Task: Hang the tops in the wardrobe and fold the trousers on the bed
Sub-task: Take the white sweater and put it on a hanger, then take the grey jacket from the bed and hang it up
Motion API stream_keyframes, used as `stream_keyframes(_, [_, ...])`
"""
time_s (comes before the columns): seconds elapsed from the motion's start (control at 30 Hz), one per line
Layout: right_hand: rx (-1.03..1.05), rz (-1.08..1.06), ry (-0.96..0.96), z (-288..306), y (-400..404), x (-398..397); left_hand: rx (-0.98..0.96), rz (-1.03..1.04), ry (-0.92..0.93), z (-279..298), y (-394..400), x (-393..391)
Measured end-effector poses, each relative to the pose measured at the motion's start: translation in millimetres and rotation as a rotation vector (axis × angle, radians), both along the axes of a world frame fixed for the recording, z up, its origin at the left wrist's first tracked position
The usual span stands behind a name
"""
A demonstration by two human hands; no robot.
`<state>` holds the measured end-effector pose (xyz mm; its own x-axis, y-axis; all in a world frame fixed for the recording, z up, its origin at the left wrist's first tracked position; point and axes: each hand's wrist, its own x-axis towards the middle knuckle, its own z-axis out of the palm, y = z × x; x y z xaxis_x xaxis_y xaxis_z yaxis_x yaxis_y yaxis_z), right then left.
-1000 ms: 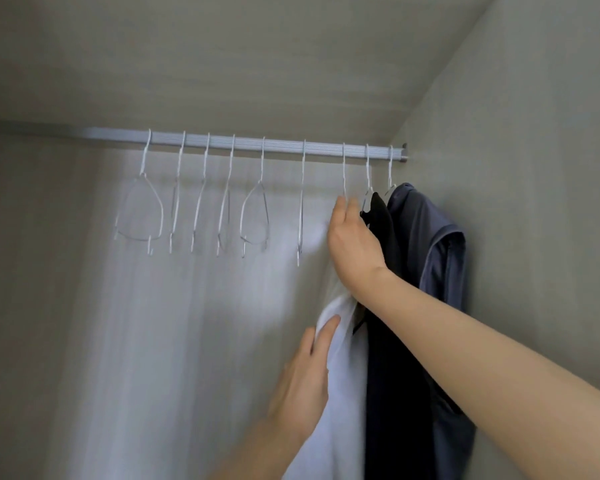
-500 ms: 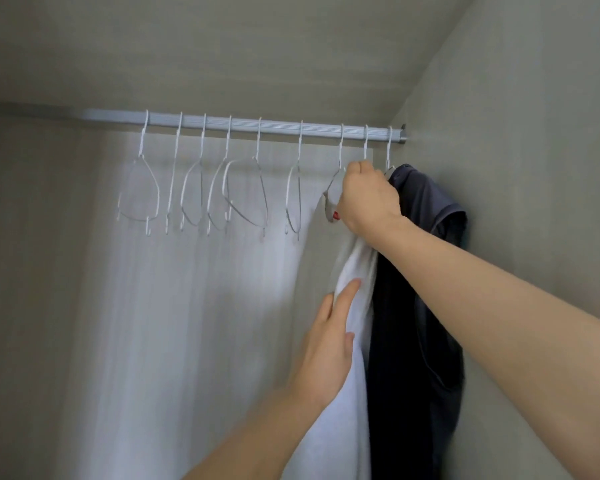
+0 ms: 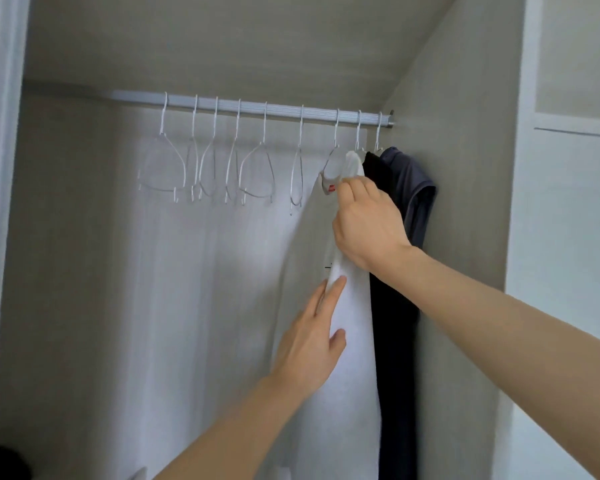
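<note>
Hands first, since they sit nearest you: your left hand (image 3: 310,348) lies with straight fingers against the front of the white top (image 3: 352,341), thumb on the cloth, steadying it rather than gripping. Your right hand (image 3: 368,223) is higher, its fingers curled at the collar, pinching the fabric just beside the small red label.

That white top hangs full length from a hanger hooked on the rail (image 3: 257,109), third from the right end. You seem to be squaring the neckline, so this garment counts as hung bar a final tidy. Touching it on the right is a black top (image 3: 392,341), and beyond that, against the side wall, a blue top (image 3: 413,181); both hang from their own hooks and look finished.

Further left along the rail, several empty hangers (image 3: 257,174) hang well apart from the clothes, so there is room for any tops left.

What remains is largely a judgement: three tops are up, but you cannot tell from here whether more wait behind you. Neither the bed nor any trousers are in view, so assume the folding is yet to be done. A dark shape at the lower left corner is too cut off to identify.
</note>
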<state>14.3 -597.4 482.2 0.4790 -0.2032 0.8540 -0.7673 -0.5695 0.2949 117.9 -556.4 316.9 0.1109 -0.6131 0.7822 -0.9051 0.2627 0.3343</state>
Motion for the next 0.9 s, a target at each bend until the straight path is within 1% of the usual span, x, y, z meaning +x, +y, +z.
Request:
stream_keyframes(0.13, [0.072, 0.094, 0.070, -60.2, 31.6, -18.6, 0.071, -0.006, 0.004, -38.5, 42.9, 8.6])
stream_keyframes(0.2, [0.101, 0.127, 0.094, -87.2, 45.2, -24.4, 0.114, 0.051, 0.012, -54.3, 64.9, 18.3])
stream_keyframes(0.33, [0.191, 0.263, 0.203, -138.2, 81.6, -25.9, 0.200, 0.258, 0.030, -85.1, 130.0, 23.2])
stream_keyframes(0.37, [0.210, 0.315, 0.221, -152.0, 93.1, -23.7, 0.213, 0.302, 0.061, -93.2, 151.0, 21.8])
stream_keyframes(0.5, [0.265, 0.560, 0.189, -203.9, 137.1, -14.4, 0.169, 0.449, 0.195, -121.6, 230.6, 11.5])
stream_keyframes(0.57, [0.289, 0.689, 0.213, -235.5, 161.8, -9.2, 0.135, 0.567, 0.258, -143.2, 278.5, -6.1])
stream_keyframes(0.7, [0.404, 0.969, 0.334, -292.3, 211.0, -8.9, 0.098, 0.844, 0.440, -192.4, 367.3, -61.0])
stream_keyframes(0.83, [0.487, 1.226, 0.545, -344.3, 266.5, -29.2, 0.095, 1.117, 0.608, -244.9, 443.3, -143.4])
stream_keyframes(0.9, [0.630, 1.370, 0.668, -375.0, 305.8, -49.4, 0.086, 1.287, 0.749, -274.8, 482.3, -200.6])
